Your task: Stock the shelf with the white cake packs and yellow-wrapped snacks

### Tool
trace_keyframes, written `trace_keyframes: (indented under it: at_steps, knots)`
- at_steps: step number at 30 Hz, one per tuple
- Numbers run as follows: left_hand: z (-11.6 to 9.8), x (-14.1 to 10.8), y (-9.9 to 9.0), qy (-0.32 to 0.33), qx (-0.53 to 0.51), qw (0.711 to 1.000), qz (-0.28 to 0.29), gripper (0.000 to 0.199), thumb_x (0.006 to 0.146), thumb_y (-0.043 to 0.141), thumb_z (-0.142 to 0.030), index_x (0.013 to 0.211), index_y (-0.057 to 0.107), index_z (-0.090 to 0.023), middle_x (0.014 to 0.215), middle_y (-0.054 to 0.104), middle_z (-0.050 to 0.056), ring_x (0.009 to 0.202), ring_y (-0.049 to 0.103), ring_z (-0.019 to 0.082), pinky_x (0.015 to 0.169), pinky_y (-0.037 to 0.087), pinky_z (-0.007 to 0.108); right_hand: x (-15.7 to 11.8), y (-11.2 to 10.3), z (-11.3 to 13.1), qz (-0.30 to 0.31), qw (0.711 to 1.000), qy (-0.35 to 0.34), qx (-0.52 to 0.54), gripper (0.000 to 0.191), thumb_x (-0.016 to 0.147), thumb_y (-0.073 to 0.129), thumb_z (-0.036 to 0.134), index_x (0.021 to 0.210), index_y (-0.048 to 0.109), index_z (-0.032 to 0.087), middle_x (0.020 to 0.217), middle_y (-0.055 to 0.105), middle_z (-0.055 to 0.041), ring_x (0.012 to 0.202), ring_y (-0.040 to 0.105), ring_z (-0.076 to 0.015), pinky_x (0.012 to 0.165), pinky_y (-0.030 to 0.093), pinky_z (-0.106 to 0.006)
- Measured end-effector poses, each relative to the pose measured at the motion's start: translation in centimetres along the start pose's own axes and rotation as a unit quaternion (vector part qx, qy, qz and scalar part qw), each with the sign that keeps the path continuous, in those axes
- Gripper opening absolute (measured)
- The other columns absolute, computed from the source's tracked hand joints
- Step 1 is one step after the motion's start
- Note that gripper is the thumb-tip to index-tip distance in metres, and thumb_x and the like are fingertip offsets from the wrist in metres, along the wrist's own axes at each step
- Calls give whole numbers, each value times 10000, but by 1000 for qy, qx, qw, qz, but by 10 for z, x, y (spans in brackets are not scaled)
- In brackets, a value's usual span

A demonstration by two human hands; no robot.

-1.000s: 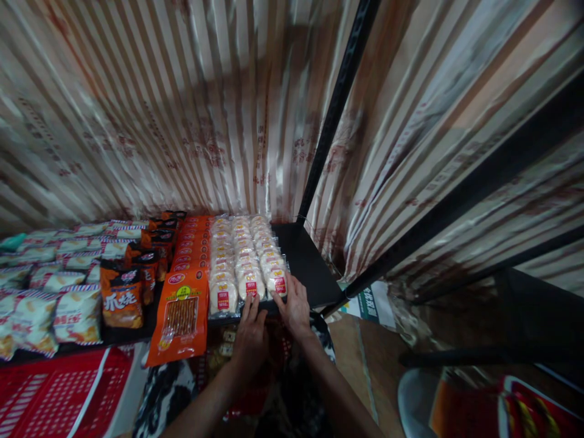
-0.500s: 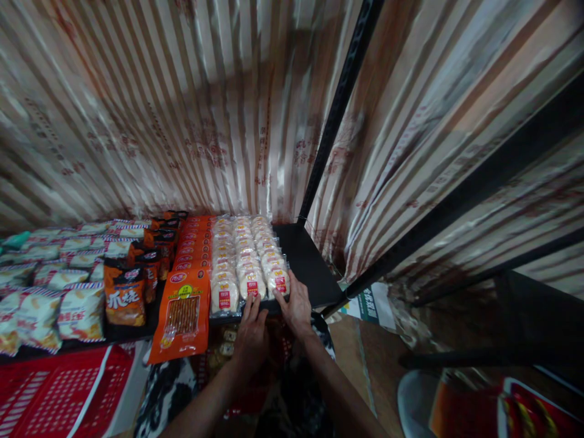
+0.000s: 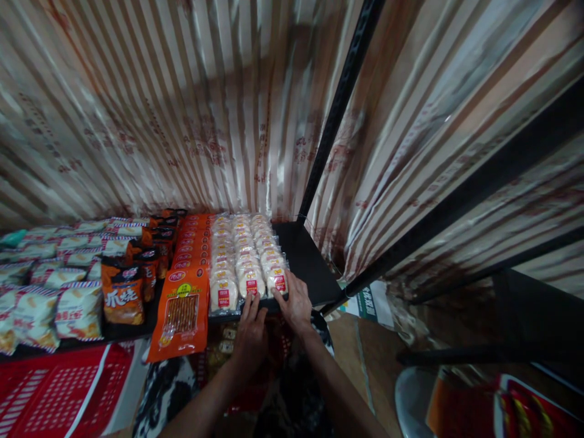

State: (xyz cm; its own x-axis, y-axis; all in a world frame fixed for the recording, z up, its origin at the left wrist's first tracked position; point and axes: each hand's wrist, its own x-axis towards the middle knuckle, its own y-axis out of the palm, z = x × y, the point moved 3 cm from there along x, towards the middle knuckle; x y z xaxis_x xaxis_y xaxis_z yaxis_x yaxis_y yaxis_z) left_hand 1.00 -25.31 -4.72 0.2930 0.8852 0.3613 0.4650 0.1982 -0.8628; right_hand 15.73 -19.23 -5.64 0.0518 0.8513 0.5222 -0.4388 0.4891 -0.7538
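Three rows of round white crackers in clear packets with red labels stand on a dark shelf point(image 3: 308, 261). My right hand point(image 3: 295, 304) grips the front packet of the right row point(image 3: 276, 280), thumb on its left side and fingers on its right. Against the lower edge of the front packet in the middle row point(image 3: 252, 283) rest the fingertips of my left hand point(image 3: 250, 328), fingers stretched out. The front packet of the left row point(image 3: 223, 295) is untouched. Left of these rows lie orange flat packs point(image 3: 180, 310) of stick-shaped snacks.
Orange-and-black snack bags point(image 3: 122, 295) and white snack bags point(image 3: 78, 310) fill the shelf's left side. Red baskets point(image 3: 59, 383) sit below. A black upright post point(image 3: 335, 109) stands behind the shelf, with a striped curtain point(image 3: 205, 121) at the back. Red packages point(image 3: 524, 413) lie at lower right.
The view has shifted very slightly. Both hands stay at the same front packets, with no clear movement of the packets.
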Motion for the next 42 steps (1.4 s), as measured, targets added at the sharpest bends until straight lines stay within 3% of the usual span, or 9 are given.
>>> trace_keyframes:
  at_steps: [7, 15, 21, 27, 33, 42]
  knots:
    - [-1, 0, -1, 12, 5, 1000, 0, 348, 840, 374, -67, 1113, 589, -85, 1378, 438, 201, 1377, 209, 302, 1027, 422, 455, 1, -1, 1, -3, 1000, 4, -3, 600, 875, 454, 512, 1332, 443, 124, 1260, 558, -131, 1125, 469, -263, 952, 424, -395]
    - [-2, -3, -5, 34, -7, 999, -38, 336, 853, 355, -80, 1098, 585, -101, 1374, 443, 190, 1370, 253, 278, 1016, 429, 458, 1, 0, 1, -8, 1000, -2, 7, 586, 876, 453, 502, 1342, 432, 148, 1268, 555, -127, 1130, 476, -258, 951, 420, -407]
    - [3, -10, -16, -60, -7, 992, -112, 411, 827, 374, -51, 1205, 516, -127, 1494, 253, 155, 1404, 126, 292, 1054, 334, 523, 0, 0, 0, -4, 1000, 3, 5, 574, 874, 454, 503, 1320, 455, 142, 1261, 555, -122, 1133, 464, -257, 954, 418, -394]
    - [13, -17, -18, -138, -2, 981, -134, 507, 788, 421, -52, 1293, 415, -100, 1516, 146, 198, 1407, 63, 321, 1066, 285, 555, 1, 1, -1, 3, 1000, 12, 1, 574, 874, 454, 484, 1340, 427, 149, 1267, 549, -113, 1143, 452, -257, 942, 426, -390]
    - [21, -19, -10, -151, -21, 980, -128, 594, 770, 430, -52, 1352, 332, -115, 1507, 177, 201, 1408, 58, 315, 1071, 282, 555, 1, 1, -1, -2, 1000, 7, -2, 560, 876, 455, 470, 1339, 429, 156, 1249, 562, -119, 1146, 453, -258, 943, 427, -403]
    - [26, -20, -8, -141, -15, 982, -122, 549, 779, 421, -62, 1326, 378, -79, 1495, 193, 227, 1405, 84, 318, 1063, 286, 552, 1, 0, 1, 2, 1000, 9, 1, 528, 882, 446, 427, 1342, 429, 167, 1273, 548, -111, 1139, 459, -256, 942, 431, -403]
